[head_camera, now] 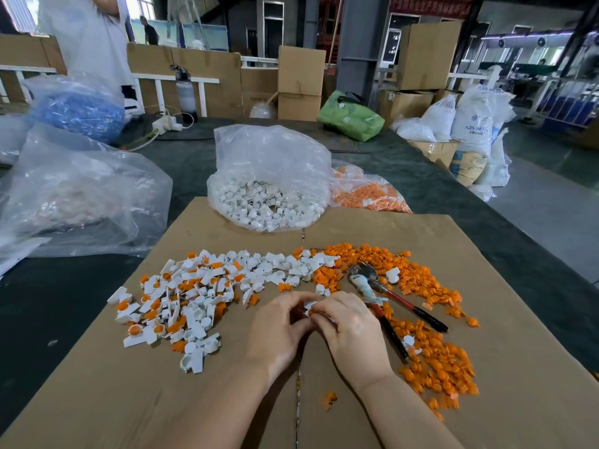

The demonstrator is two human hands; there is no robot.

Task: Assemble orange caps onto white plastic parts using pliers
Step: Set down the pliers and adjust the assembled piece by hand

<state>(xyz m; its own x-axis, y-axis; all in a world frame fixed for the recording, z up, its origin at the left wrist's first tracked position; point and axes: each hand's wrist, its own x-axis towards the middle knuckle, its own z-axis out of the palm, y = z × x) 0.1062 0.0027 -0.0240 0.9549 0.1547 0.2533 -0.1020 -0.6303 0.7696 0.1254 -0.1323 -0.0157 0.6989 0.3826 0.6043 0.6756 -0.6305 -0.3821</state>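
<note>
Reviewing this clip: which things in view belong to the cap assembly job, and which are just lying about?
Job: white part pinched by left hand and right hand; pliers; loose orange caps; bag of white parts.
Lying about: green bag; blue-filled bag; cardboard boxes.

Stacked cardboard boxes, a grey pillar and white sacks fill the dim, window-lit workshop.

Left hand and right hand pinching one white part, pliers lying just beside
</note>
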